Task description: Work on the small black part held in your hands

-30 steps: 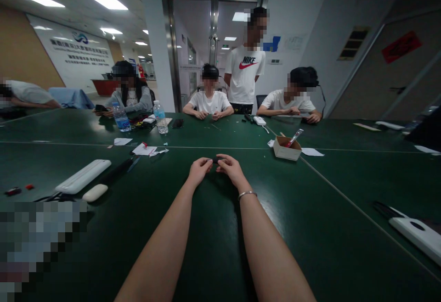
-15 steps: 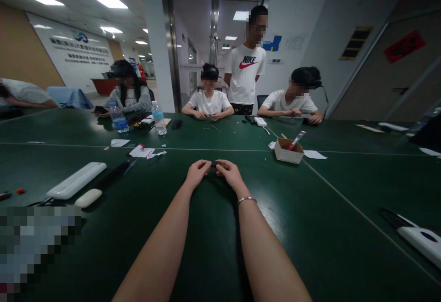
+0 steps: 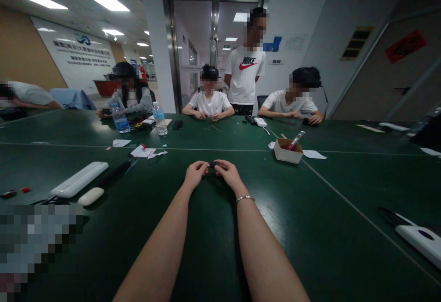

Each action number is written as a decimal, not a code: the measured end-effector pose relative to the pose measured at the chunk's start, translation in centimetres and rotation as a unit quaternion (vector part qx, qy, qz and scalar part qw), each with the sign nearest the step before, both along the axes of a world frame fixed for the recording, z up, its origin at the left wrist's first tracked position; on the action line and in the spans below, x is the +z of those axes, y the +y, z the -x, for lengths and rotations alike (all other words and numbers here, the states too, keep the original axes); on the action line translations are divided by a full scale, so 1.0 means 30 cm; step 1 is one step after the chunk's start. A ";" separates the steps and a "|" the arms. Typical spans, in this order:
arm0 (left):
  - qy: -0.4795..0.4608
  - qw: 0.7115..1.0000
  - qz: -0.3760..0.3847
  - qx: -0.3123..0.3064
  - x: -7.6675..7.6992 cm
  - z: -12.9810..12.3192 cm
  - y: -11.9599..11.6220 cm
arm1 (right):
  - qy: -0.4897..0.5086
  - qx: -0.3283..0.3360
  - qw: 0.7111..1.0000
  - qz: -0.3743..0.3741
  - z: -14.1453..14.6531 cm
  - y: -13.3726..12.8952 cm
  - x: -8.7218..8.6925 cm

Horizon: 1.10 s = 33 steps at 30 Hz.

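Both arms reach forward over the green table (image 3: 213, 247). Between my fingertips is a small black object (image 3: 212, 164), too small and dark to name. My left hand (image 3: 196, 174) pinches its left end with thumb and fingers. At the other end, my right hand (image 3: 226, 171) is closed on it in a similar pinch, and the fingers partly cover it. A silver bracelet (image 3: 245, 198) circles my right wrist. The hands are close together, just above or resting on the tabletop; which of these I cannot tell.
An open cardboard box (image 3: 288, 155) with a clear-and-red item stands to the right. Left lie a white power bank (image 3: 81, 179), a cream oval case (image 3: 91, 197) and paper scraps (image 3: 142, 151). Two water bottles (image 3: 159, 118) stand beyond. Several people sit or stand across the table.
My left hand has shifted slightly left, so a little more of the black object shows between the hands. The whole view has moved slightly. Both hands keep their pinch.
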<state>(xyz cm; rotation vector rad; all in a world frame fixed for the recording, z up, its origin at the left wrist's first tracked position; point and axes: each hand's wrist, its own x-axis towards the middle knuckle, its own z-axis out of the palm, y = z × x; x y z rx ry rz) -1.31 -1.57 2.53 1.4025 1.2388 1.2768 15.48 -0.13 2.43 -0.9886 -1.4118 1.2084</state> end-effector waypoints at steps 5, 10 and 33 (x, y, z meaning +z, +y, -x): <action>0.053 0.998 0.008 0.038 0.023 -0.011 -0.021 | 0.011 0.010 1.000 0.000 -0.001 -0.002 -0.008; 0.106 0.991 0.017 0.084 0.046 -0.025 -0.037 | 0.023 0.026 0.999 -0.014 -0.001 -0.012 -0.001; 0.143 0.986 0.028 0.084 0.048 -0.023 -0.046 | 0.017 0.030 0.999 -0.006 -0.025 -0.053 0.042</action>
